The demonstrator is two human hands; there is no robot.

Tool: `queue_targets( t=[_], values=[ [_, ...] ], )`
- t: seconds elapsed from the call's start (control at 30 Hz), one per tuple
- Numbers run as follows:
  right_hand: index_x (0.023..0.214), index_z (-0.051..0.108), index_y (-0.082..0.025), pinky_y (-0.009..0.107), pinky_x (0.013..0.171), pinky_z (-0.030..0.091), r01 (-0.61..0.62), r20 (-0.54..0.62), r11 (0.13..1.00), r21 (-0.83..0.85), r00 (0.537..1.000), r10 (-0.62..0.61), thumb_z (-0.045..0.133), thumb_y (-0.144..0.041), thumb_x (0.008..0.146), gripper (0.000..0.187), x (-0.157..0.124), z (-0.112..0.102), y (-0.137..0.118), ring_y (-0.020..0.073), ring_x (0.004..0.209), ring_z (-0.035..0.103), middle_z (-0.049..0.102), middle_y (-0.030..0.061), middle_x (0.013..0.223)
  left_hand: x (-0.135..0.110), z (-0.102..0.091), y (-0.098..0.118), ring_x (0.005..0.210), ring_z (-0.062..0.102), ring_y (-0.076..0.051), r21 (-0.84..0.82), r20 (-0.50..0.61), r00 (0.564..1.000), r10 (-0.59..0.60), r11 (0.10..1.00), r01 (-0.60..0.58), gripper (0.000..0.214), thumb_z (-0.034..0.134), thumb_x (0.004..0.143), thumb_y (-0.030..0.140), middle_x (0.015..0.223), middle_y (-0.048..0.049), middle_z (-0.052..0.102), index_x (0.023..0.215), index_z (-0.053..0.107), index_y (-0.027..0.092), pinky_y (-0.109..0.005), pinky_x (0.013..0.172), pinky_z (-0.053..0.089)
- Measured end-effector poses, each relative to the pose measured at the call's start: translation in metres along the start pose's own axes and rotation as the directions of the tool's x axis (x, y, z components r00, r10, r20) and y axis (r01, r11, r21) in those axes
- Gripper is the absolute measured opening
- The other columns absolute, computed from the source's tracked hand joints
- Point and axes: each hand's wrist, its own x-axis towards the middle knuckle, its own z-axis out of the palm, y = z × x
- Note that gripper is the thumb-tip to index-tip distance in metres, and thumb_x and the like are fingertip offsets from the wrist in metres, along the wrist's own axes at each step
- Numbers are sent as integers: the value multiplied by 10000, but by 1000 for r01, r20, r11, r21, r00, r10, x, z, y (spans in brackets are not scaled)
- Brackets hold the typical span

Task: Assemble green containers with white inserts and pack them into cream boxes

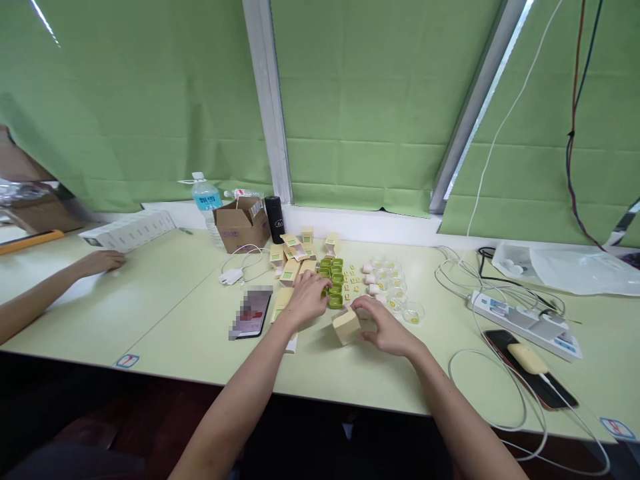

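My left hand [306, 298] reaches over a row of small green trays [332, 280], its fingers curled on one of them. My right hand [383, 325] grips a small cream cardboard box [346, 325] that rests tilted on the pale green table [175, 313]. Behind the hands stand several open cream boxes [293, 257]. To the right of the trays lie small yellow tiles [353, 280], pinkish-white oval pieces [371, 279] and clear plastic cups [400, 293].
A phone [253, 313] lies left of my hands, with a white charger and cable [231, 275] behind it. A brown carton [243, 227], water bottle [206, 200] and black cylinder [275, 219] stand at the back. A power strip [523, 323] and cables lie right. Another person's arm [55, 287] rests far left.
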Motion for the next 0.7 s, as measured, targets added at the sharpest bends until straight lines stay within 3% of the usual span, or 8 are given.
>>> queue_targets(
  t=[0.23,0.4,0.47,0.57,0.7],
  values=[
    [1169,641,-247,521,1062,383,-25,104,978,-205,993,47,692,-99,700,495,1,8,2,328,1212,493,613,99,1201,-8,11,6,1091,500,-331,108,129,987,98,988,-112,91,723,795,185,978,-96,617,873,718,232,-469,956,358],
    [1220,649,-260,531,1082,362,-62,123,973,-223,988,91,680,-78,691,560,-1,4,5,329,1226,452,582,96,1228,-8,11,10,1095,495,-317,130,164,979,121,981,-143,73,667,848,162,993,-94,602,807,704,210,-468,939,379],
    [1242,641,-277,525,1093,354,-63,74,980,-189,994,79,636,-56,712,574,-2,-2,9,315,1248,448,582,86,1262,-6,8,11,1134,504,-322,77,120,987,105,990,-115,48,669,846,174,1072,-93,605,831,695,213,-488,963,389],
    [1179,658,-272,510,1062,378,-78,-82,986,-148,994,67,578,-96,801,424,-1,-10,17,294,1200,493,628,76,1217,0,3,12,1128,554,-298,-101,-2,999,47,994,-47,54,627,860,181,1181,-96,594,892,657,212,-478,969,434],
    [1030,693,-262,500,988,399,-126,-275,969,-211,959,65,556,-193,882,214,6,-13,24,294,1068,567,700,65,1051,18,0,13,959,619,-236,-417,-173,983,-52,909,-25,43,598,875,236,1005,-64,630,906,582,212,-402,867,519]
  ],
)
